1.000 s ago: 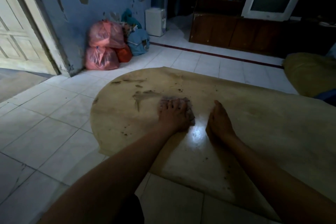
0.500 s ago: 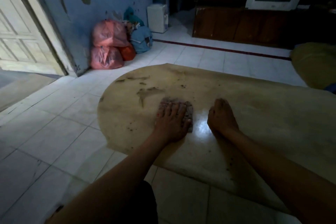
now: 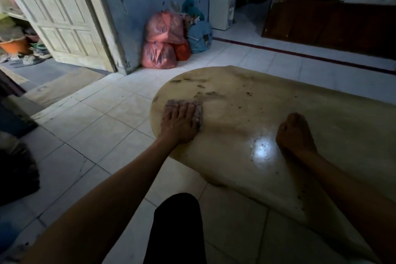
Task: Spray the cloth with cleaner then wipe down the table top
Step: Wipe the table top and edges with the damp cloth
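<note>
A low tan table top [image 3: 267,118] with a rounded left end carries dark smears and crumbs near its far left part. My left hand [image 3: 179,123] lies flat with straight fingers on a small greyish-pink cloth [image 3: 198,109], pressing it to the table near the left edge. My right hand [image 3: 293,133] rests on the table to the right, its fingers curled loosely under, holding nothing. A bright light spot shines on the surface between the hands. No cleaner bottle is in view.
Pink and orange plastic bags [image 3: 162,40] and a blue bag [image 3: 199,36] are piled against the blue wall. A cream door [image 3: 62,17] stands open at left. A dark wooden cabinet [image 3: 330,21] lines the far wall. White floor tiles surround the table.
My left hand has slid the cloth leftward across the table toward its rounded left edge, over the smeared area. The right hand stays put. The view has turned left.
</note>
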